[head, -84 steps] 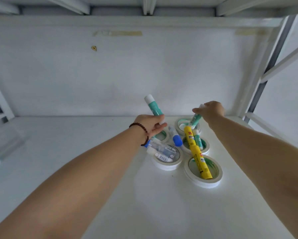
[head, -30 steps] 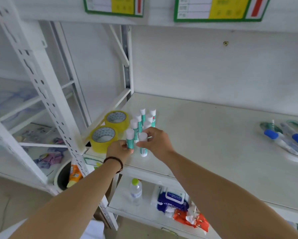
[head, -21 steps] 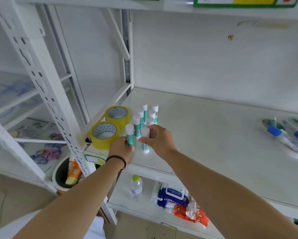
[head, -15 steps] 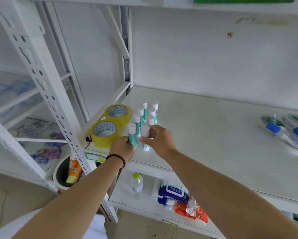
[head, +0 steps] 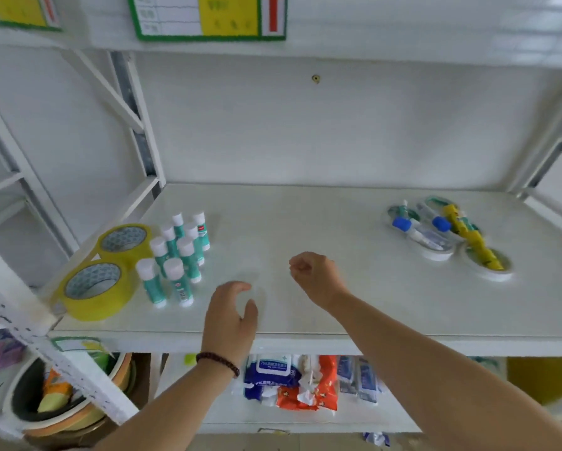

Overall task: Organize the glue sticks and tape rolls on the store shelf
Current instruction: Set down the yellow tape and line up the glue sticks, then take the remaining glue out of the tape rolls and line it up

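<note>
Both hands were above the white shelf (head: 305, 222) and held nothing. The left hand (head: 229, 317), with a dark bead bracelet (head: 217, 361) on the wrist, was over the front edge of the shelf; its fingers were relaxed and a little curved, with the thumb apart from them. The right hand (head: 317, 276) was a bit further in, to the right of the left hand, and its fingers were loosely curled toward the palm without touching any object.

The teal glue sticks (head: 175, 255) with white caps stood upright in two short rows on the left part of the shelf, close together. Just beside them on the left lay two yellow tape rolls (head: 107, 271), flat, one behind the other, and the front roll was near the shelf edge. Both hands were apart from this group.

On the right part of the shelf, well apart from the hands, several white tape rolls (head: 436, 250) lay flat. On top of them lay a yellow glue stick (head: 468, 234) and two clear glue tubes with blue caps (head: 419, 231), all on their sides.

Under the shelf, on a lower board, there were packets of wipes (head: 273, 374) in blue and orange. A round basin (head: 28, 415) with some things inside stood at the lower left.
</note>
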